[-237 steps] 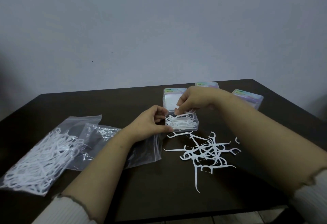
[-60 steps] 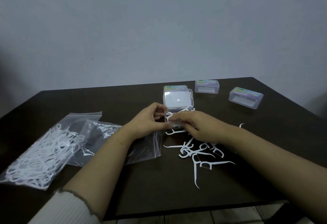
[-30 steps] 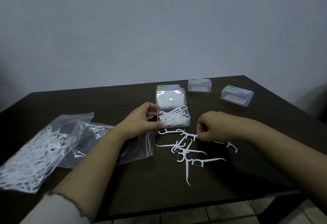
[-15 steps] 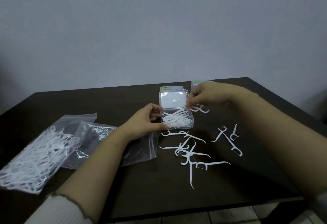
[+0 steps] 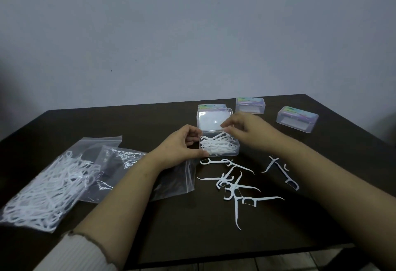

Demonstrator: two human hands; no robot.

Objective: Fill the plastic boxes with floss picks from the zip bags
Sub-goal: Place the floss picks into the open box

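I see my left hand [image 5: 182, 145] grasping the near left corner of the open box [image 5: 220, 147], which sits mid-table [image 5: 150, 118] and is heaped with picks. My right hand [image 5: 246, 130] hovers at the box's two o'clock, fingers loosely apart; whether it pinches a pick I cannot tell. Loose picks [image 5: 234, 183] lie at the box's six o'clock, the full bag [image 5: 49, 187] at nine o'clock, and closed boxes [image 5: 296, 118] at two o'clock.
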